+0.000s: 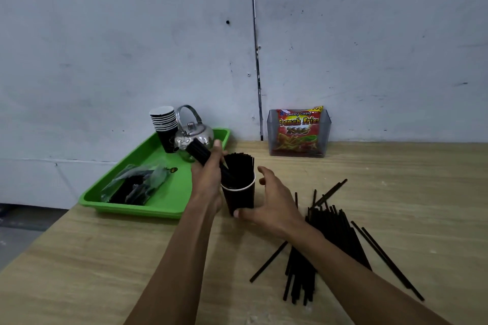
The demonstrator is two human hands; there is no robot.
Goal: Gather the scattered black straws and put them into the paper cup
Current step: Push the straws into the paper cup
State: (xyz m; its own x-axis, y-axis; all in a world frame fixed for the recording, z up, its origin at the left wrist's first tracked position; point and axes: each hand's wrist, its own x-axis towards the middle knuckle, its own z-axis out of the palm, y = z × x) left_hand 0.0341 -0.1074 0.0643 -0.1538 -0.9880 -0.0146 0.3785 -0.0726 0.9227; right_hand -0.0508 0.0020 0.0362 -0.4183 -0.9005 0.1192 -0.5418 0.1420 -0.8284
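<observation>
A black paper cup (pixel 239 199) with a white rim stands on the wooden table, holding several upright black straws (pixel 241 166). My left hand (pixel 207 179) grips a bundle of black straws (pixel 198 152), tilted, with its lower end inside the cup. My right hand (pixel 272 203) is open with fingers spread; its thumb touches the cup's lower right side. A heap of scattered black straws (pixel 332 235) lies on the table to the right, partly hidden by my right forearm.
A green tray (pixel 169 203) at the left holds a stack of paper cups (pixel 164 126), a steel kettle (pixel 194 134) and a plastic bag of dark items (pixel 134 187). A clear box with a French Fries snack pack (pixel 298 132) stands against the wall.
</observation>
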